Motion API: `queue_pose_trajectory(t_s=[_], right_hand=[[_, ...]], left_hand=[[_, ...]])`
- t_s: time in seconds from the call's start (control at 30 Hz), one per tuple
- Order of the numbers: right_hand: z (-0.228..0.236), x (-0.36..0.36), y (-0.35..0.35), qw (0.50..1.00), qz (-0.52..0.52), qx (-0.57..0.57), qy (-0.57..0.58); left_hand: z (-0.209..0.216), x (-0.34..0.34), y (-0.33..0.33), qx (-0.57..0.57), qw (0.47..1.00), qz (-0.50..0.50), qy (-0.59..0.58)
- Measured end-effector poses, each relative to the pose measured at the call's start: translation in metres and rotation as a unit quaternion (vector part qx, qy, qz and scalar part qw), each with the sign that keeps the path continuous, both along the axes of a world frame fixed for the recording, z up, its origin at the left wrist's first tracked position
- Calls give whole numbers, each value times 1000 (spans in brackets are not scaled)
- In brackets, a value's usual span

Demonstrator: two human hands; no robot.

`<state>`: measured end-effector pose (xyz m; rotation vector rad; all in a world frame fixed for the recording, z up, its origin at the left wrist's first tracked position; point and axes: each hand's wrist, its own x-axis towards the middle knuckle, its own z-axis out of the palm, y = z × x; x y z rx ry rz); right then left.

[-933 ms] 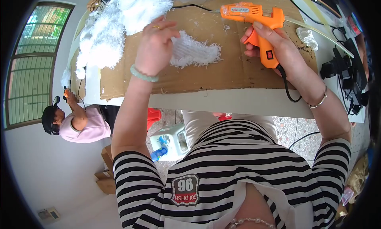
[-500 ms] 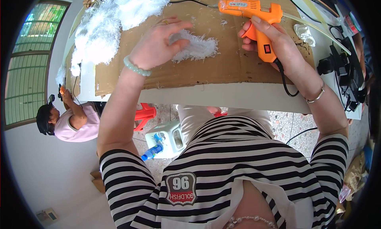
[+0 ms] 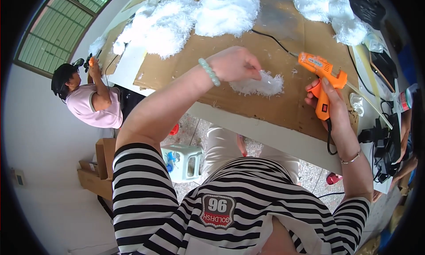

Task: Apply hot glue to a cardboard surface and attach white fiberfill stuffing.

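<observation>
In my right hand [image 3: 334, 105] is an orange hot glue gun [image 3: 326, 89], its nozzle aimed left and a pale glue stick [image 3: 367, 100] running out of its back. My fingers wrap round the handle near the trigger. A small fluffy white piece [image 3: 265, 84] of fringed material lies on the brown cardboard [image 3: 208, 56]. Over its left end, my left hand [image 3: 237, 65] is closed in a pinch, with the fingertips at the piece's upper edge. Whatever is between those fingertips is too small to make out.
Fluffy white heaps [image 3: 228, 11] lie at the back left, and another heap [image 3: 327, 9] at the back right. The gun's black cord [image 3: 330, 138] hangs near the table's front edge. Black adapters [image 3: 383, 142] crowd the right. At far left, a person [image 3: 90, 98] works.
My left hand has gone from spread fingers above the fluffy piece to a pinch at its edge. The glue gun stays in my right hand. The whole view has shifted and tilted.
</observation>
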<state>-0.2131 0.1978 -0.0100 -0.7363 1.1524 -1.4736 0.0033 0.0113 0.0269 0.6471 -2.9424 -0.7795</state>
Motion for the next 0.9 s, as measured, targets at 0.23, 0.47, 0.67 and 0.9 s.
queue_pose_trajectory(t_s=[0.23, 0.47, 0.67, 0.9], right_hand=[[3, -1, -2, 1000, -12, 11, -1], [5, -2, -4, 1000, -7, 13, -3], [7, 0, -3, 999, -19, 24, 10], [6, 1, -6, 999, -20, 33, 12]], left_hand=[[-17, 43, -35, 163, 962, 180, 129], [3, 82, -71, 165, 912, 271, 260], [37, 146, -156, 149, 739, 392, 527], [55, 166, -226, -66, 690, 532, 486]])
